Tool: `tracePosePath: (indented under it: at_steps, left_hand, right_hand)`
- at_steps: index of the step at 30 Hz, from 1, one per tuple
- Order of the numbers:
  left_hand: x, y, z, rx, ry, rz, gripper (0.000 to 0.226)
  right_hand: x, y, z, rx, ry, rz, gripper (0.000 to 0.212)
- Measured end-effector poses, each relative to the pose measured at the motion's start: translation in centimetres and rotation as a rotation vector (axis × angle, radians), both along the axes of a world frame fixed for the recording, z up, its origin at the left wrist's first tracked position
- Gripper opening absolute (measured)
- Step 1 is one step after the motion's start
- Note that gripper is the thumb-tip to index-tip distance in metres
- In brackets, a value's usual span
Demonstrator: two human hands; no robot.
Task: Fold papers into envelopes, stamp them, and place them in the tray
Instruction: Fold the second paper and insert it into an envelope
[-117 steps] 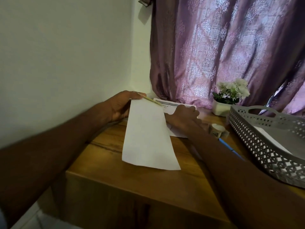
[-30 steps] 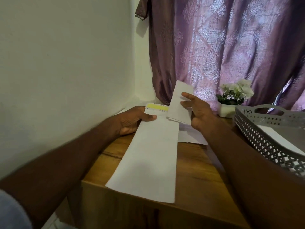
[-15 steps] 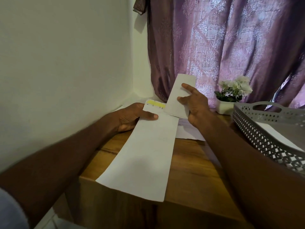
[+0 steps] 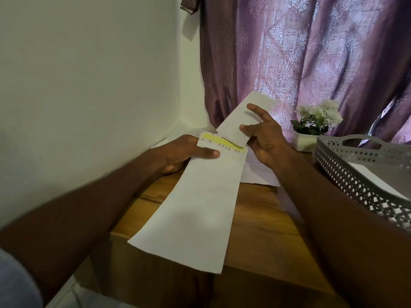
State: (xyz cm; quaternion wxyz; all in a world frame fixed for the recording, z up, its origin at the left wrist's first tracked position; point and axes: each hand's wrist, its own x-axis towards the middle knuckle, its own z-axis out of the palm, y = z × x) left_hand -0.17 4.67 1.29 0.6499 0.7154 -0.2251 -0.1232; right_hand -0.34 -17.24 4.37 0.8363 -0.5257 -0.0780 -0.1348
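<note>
My left hand (image 4: 182, 153) grips a long white envelope (image 4: 195, 210) near its open end, thumb on top, just under the flap with a yellow strip (image 4: 219, 142). The envelope hangs out over the wooden table's (image 4: 262, 216) front edge. My right hand (image 4: 265, 138) pinches a folded white paper (image 4: 242, 121) between thumb and fingers. The paper's lower edge sits at the envelope's mouth. A grey perforated tray (image 4: 355, 174) stands at the right with a white envelope (image 4: 373, 181) lying inside.
More white sheets (image 4: 260, 174) lie on the table behind the envelope. A small white pot of white flowers (image 4: 311, 127) stands by the purple curtain (image 4: 311, 52). A white wall (image 4: 89, 74) closes in the left side.
Earlier both hands pressed a paper flat on the table. Now the envelope is lifted and tilted toward me, and my right hand has brought the folded paper down to its mouth.
</note>
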Motion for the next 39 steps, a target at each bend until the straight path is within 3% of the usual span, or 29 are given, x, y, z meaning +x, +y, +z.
tracePosePath:
  at_steps: [9,16,26,33,39]
  left_hand:
    - [0.0,0.0,0.3,0.024,0.033,0.039,0.042]
    - [-0.3,-0.1,0.2,0.029,0.028,0.03,0.029]
    - [-0.2,0.0,0.0,0.057,-0.01,0.001,0.047]
    - [-0.2,0.0,-0.1,0.075,-0.035,-0.019,0.049]
    - [-0.5,-0.2,0.0,0.083,-0.059,-0.003,0.06]
  right_hand:
    - [-0.2,-0.3,0.7,0.104,-0.053,-0.048,0.086]
    - [0.3,-0.7,-0.1,-0.153,0.022,-0.091,0.064]
    - [-0.2,0.1,-0.3,-0.428,-0.008,-0.107,0.039]
    - [-0.6,0.8,0.2,-0.412,0.011,-0.136,0.021]
    - [-0.6,1.2,0.4,-0.324,0.094,-0.086,0.027]
